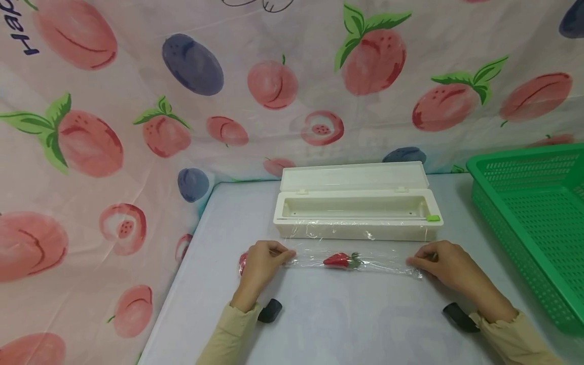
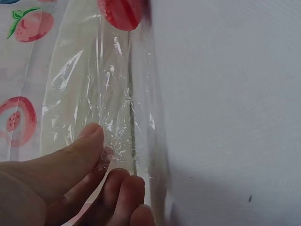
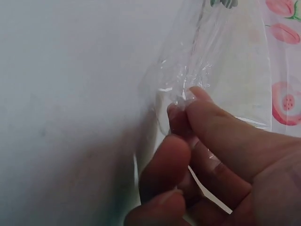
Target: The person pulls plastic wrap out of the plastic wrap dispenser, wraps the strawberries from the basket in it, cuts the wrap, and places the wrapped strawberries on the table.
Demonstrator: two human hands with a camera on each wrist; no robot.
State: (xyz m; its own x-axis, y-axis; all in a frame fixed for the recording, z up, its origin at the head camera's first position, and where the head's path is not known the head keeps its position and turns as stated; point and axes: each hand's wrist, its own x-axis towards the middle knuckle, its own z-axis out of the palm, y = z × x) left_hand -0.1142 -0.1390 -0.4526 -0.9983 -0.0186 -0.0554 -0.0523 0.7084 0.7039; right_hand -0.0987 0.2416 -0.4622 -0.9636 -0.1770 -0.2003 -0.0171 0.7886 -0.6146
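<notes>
A strip of clear cling film (image 1: 388,262) stretches between both hands, with a red strawberry (image 1: 337,260) with green leaves at its middle. My left hand (image 1: 261,268) pinches the film's left end between thumb and fingers. At the other end, my right hand (image 1: 453,267) pinches a gathered piece of film. In the left wrist view the strawberry (image 2: 122,13) shows at the top, and creased film (image 2: 110,89) runs down to the thumb. Just behind the strip stands a long white cling film box (image 1: 358,231), its lid (image 1: 356,177) raised. Bunched film (image 3: 181,70) meets the right fingertips.
A green slider (image 1: 433,218) sits at the box's right front edge. Part of a red object (image 1: 243,262) shows behind the left hand. To the right is a green perforated basket (image 1: 506,243). A fruit-print cloth (image 1: 274,30) hangs behind the white table (image 1: 347,324).
</notes>
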